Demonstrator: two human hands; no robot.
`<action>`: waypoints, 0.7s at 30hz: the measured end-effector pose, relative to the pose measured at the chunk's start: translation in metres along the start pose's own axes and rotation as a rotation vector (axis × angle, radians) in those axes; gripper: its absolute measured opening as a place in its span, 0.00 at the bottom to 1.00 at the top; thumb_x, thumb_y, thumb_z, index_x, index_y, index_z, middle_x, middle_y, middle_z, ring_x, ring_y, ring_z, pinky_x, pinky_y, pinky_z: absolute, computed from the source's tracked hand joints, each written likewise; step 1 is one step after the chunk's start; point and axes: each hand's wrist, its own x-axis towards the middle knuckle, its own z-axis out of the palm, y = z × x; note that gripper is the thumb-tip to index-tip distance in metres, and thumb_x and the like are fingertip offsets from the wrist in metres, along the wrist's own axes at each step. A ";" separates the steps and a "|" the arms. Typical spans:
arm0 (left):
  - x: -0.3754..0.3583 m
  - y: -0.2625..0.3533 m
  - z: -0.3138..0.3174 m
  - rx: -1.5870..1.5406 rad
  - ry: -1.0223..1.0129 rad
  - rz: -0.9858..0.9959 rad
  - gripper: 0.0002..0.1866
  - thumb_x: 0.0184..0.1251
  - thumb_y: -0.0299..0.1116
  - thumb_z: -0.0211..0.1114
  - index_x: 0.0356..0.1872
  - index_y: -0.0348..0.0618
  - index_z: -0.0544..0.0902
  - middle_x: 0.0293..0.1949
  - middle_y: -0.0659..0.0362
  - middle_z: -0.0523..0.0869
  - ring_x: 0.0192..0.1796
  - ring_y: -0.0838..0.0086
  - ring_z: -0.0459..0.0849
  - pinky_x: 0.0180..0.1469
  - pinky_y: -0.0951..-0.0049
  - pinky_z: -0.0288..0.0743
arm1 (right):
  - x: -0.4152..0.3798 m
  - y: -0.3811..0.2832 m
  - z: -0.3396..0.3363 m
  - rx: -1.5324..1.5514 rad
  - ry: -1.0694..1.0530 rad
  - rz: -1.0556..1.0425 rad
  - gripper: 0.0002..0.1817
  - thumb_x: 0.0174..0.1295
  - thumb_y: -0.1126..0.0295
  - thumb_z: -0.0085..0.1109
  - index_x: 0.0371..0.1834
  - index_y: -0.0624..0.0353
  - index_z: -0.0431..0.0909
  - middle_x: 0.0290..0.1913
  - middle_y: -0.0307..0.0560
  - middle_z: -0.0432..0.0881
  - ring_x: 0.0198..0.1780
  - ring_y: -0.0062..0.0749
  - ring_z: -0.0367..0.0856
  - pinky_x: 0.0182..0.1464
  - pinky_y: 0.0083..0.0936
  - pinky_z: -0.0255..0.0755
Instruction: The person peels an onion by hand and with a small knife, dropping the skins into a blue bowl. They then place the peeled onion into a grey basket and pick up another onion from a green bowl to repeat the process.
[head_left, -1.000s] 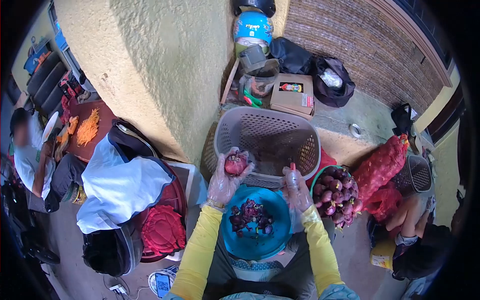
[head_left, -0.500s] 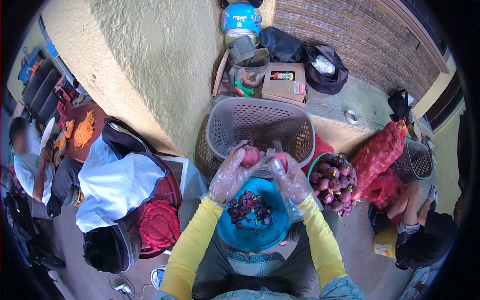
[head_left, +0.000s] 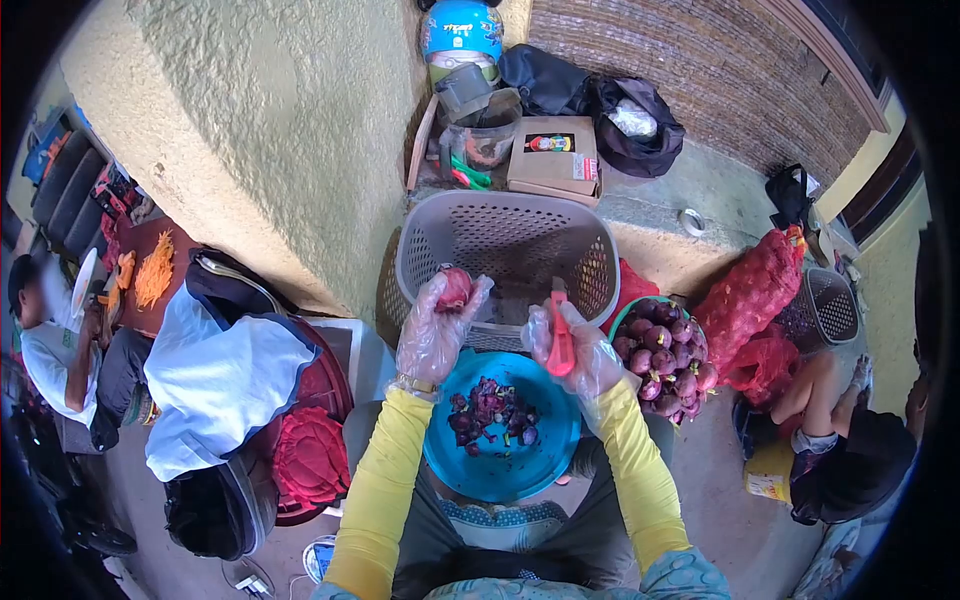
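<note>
My left hand (head_left: 432, 325), in a clear plastic glove, holds a red onion (head_left: 454, 290) in curled fingers at the near rim of a grey perforated basket (head_left: 408, 250). Gripped in my gloved right hand (head_left: 575, 355) is a red cutter knife (head_left: 560, 335), its end pointing away from me. The two hands are apart. Below them a blue basin (head_left: 455, 480) carries dark purple onion skins and trimmings (head_left: 490, 415). Beside my right hand, a green-rimmed container (head_left: 622, 322) is heaped with red onions (head_left: 665, 350).
A full red mesh sack (head_left: 745, 285) leans behind the onions. On the ledge stand a cardboard box (head_left: 553, 160), a clear tub (head_left: 490, 135) and black bags (head_left: 640, 130). A white cloth (head_left: 225, 370) covers things at left. People sit at far left (head_left: 65, 340) and right (head_left: 850, 460).
My hands have moved apart. The left has drawn back leftward with the onion, and the right has lowered with the knife, which now shows clearly. The view has shifted slightly.
</note>
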 end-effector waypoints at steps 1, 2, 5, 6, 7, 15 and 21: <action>0.000 0.000 0.000 0.024 -0.014 0.015 0.19 0.74 0.31 0.65 0.56 0.28 0.73 0.55 0.45 0.78 0.62 0.51 0.78 0.74 0.48 0.70 | 0.001 0.001 -0.007 -0.001 0.002 0.003 0.19 0.77 0.59 0.54 0.60 0.61 0.69 0.45 0.43 0.77 0.35 0.23 0.75 0.36 0.20 0.75; 0.002 0.000 -0.002 0.024 -0.013 0.019 0.19 0.74 0.31 0.65 0.56 0.28 0.73 0.55 0.45 0.78 0.62 0.51 0.78 0.74 0.48 0.70 | 0.002 0.001 -0.018 -0.080 -0.035 0.047 0.19 0.77 0.57 0.53 0.61 0.59 0.69 0.42 0.39 0.76 0.31 0.20 0.72 0.30 0.17 0.71; 0.006 0.000 -0.012 0.050 0.040 0.045 0.20 0.75 0.33 0.64 0.57 0.28 0.73 0.55 0.44 0.78 0.63 0.50 0.77 0.74 0.49 0.71 | -0.001 0.005 -0.013 -0.227 -0.058 0.088 0.19 0.77 0.54 0.53 0.61 0.53 0.70 0.38 0.32 0.74 0.25 0.14 0.64 0.21 0.12 0.62; 0.006 0.002 -0.015 0.051 0.058 0.038 0.20 0.75 0.35 0.64 0.57 0.28 0.73 0.55 0.44 0.78 0.63 0.51 0.78 0.73 0.50 0.71 | -0.004 0.005 -0.007 -0.297 -0.041 0.086 0.18 0.77 0.53 0.53 0.61 0.50 0.71 0.36 0.30 0.72 0.23 0.11 0.60 0.19 0.10 0.57; 0.006 0.003 -0.019 0.052 0.077 0.029 0.21 0.76 0.36 0.63 0.58 0.28 0.73 0.56 0.44 0.78 0.63 0.51 0.78 0.73 0.50 0.72 | -0.005 0.001 -0.003 -0.301 -0.108 0.053 0.20 0.76 0.50 0.53 0.60 0.51 0.71 0.37 0.31 0.73 0.24 0.13 0.65 0.21 0.12 0.64; 0.010 0.000 -0.021 0.169 0.002 0.091 0.24 0.77 0.41 0.63 0.59 0.30 0.72 0.55 0.46 0.78 0.60 0.56 0.79 0.72 0.53 0.71 | -0.004 0.025 -0.008 -0.467 0.142 -0.118 0.28 0.72 0.41 0.54 0.66 0.46 0.72 0.36 0.31 0.75 0.30 0.16 0.73 0.27 0.17 0.71; 0.008 -0.002 -0.016 0.170 0.042 0.067 0.24 0.77 0.44 0.62 0.59 0.32 0.72 0.55 0.47 0.78 0.59 0.57 0.79 0.72 0.53 0.72 | -0.014 0.027 0.017 -0.779 0.085 -0.315 0.29 0.74 0.41 0.51 0.67 0.49 0.71 0.38 0.30 0.74 0.30 0.15 0.70 0.30 0.18 0.69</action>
